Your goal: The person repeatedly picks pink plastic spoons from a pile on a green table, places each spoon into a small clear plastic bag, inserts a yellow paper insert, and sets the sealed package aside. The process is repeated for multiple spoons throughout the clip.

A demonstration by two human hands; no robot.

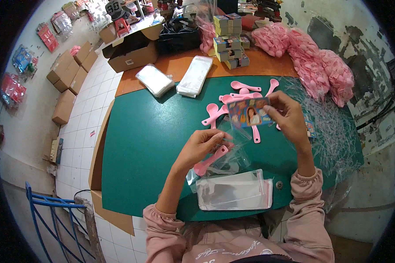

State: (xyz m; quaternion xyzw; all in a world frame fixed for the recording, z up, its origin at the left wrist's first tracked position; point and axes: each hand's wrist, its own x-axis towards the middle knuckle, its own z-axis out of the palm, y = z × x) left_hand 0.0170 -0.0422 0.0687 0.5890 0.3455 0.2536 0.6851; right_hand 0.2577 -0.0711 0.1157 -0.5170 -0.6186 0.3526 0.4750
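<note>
My right hand pinches a small colourful printed card by its right end, above the green tabletop. My left hand is closed on a clear plastic bag, which hangs with its mouth toward the card. A pink spoon shows just below the left fingers; whether it lies inside the bag I cannot tell. Beyond the card is a loose pile of pink spoons, partly hidden by the card and right hand. Nearest my body lies a stack of flat clear bags.
Two packs of clear bags lie at the back of the green table. Behind stand banded card stacks, bulging bags of pink pieces and an open cardboard box. Clear plastic scraps cover the right side.
</note>
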